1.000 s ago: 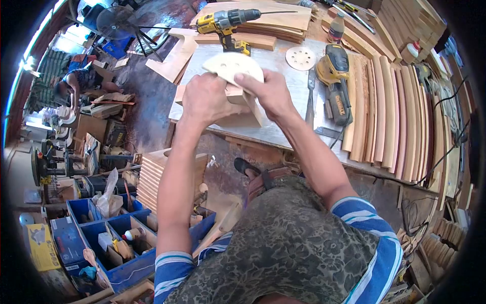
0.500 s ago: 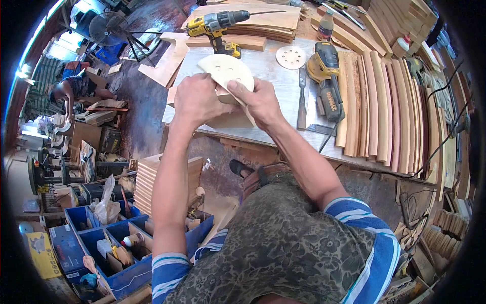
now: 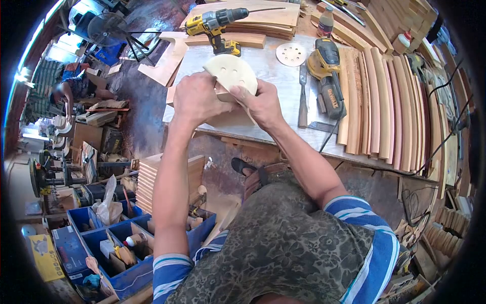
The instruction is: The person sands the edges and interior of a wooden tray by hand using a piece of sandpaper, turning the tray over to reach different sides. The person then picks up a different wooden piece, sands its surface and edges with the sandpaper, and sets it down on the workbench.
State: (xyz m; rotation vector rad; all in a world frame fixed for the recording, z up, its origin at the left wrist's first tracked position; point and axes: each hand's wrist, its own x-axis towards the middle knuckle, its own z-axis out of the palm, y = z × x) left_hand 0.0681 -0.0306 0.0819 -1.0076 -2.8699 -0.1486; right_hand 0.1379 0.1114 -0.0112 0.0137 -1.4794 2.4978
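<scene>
A pale sanding disc (image 3: 231, 72) with round holes is held up over the front left of the workbench (image 3: 197, 61), its lower part bent down. My right hand (image 3: 260, 104) pinches the disc between thumb and fingers. My left hand (image 3: 196, 99) is closed round a wooden piece (image 3: 223, 95) under the disc, its fingertips at the disc's left edge. Much of that piece is hidden by the hands. Behind them stands a yellow and black drill (image 3: 215, 30). Another holed disc (image 3: 290, 54) lies flat beside a sander (image 3: 325, 76) and a chisel (image 3: 302, 99).
Curved wooden strips (image 3: 385, 106) line the bench's right side. A bottle (image 3: 325, 23) stands at the back. Blue bins (image 3: 134, 273) and stacked wood (image 3: 147, 185) are at lower left. A black cord (image 3: 331, 137) hangs over the front edge. Another person (image 3: 68, 91) is at far left.
The disc's upper part has tilted slightly to the right and shows more of its face. My right thumb has shifted a little along it. My left hand has barely moved.
</scene>
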